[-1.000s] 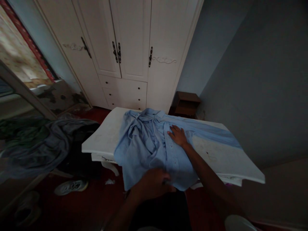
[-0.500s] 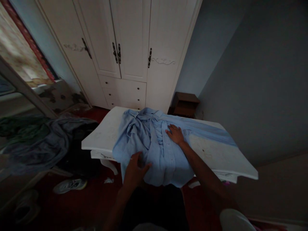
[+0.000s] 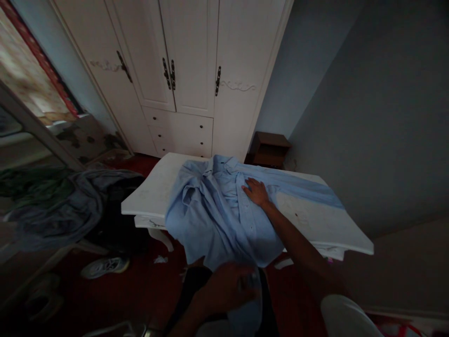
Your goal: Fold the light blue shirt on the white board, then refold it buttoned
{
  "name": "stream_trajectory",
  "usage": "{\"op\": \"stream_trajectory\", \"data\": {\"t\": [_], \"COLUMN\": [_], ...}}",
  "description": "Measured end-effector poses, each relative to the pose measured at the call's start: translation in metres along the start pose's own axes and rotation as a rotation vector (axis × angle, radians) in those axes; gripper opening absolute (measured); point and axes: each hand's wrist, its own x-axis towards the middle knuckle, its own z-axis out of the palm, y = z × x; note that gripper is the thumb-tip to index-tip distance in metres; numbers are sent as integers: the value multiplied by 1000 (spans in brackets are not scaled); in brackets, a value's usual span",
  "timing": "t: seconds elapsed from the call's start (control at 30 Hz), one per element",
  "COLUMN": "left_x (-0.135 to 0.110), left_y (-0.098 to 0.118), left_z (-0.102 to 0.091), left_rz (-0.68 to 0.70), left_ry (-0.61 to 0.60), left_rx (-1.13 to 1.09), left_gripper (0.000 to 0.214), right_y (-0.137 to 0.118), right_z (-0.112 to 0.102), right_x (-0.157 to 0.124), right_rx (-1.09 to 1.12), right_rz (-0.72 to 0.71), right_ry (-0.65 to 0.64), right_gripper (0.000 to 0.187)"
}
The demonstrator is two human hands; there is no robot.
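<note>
A light blue button shirt (image 3: 213, 215) lies spread on a white table (image 3: 154, 192), one sleeve stretched out to the right and its lower edge hanging over the near side. My right hand (image 3: 257, 192) presses flat on the shirt's chest, fingers spread. My left hand (image 3: 231, 285) is low and close to me, blurred, closed on the shirt's hanging hem.
A white wardrobe (image 3: 189, 70) with drawers stands behind the table. A small brown cabinet (image 3: 270, 149) sits in the corner by the grey wall. A pile of dark clothes (image 3: 66, 206) lies at the left, with a white shoe (image 3: 105, 266) on the red floor.
My left hand has left the shirt's front and dropped toward me, pulling the hem down off the table's near edge. My right hand stays pressed on the shirt.
</note>
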Motion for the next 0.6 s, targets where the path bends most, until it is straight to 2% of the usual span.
{"op": "stream_trajectory", "data": {"t": [0.03,0.1,0.2,0.27,0.33,0.43,0.53,0.6], "left_x": [-1,-3,-12,-20,-27,-28,-23,-21], "left_y": [-5,-22,-60,-87,-107,-117,-109,-102], "left_z": [-6,-28,-84,-125,-161,-189,-191,-186], "left_rz": [-59,-171,-253,-316,-380,-444,-491,-498], "left_ry": [64,274,731,993,1132,1027,863,805], "left_rx": [-10,-27,9,96,262,375,391,438], "left_gripper": [32,36,42,47,51,57,55,48], "right_y": [0,1,1,0,0,-1,0,0], "right_z": [0,1,1,1,1,1,2,2], "right_x": [0,0,0,0,0,0,0,0], "right_rx": [-2,-6,-9,-8,-6,4,12,12], "right_rz": [-2,-3,-4,-7,-8,-4,4,7], "right_ry": [-1,-2,7,16,25,27,20,17], "right_gripper": [53,53,52,52,51,50,50,50]}}
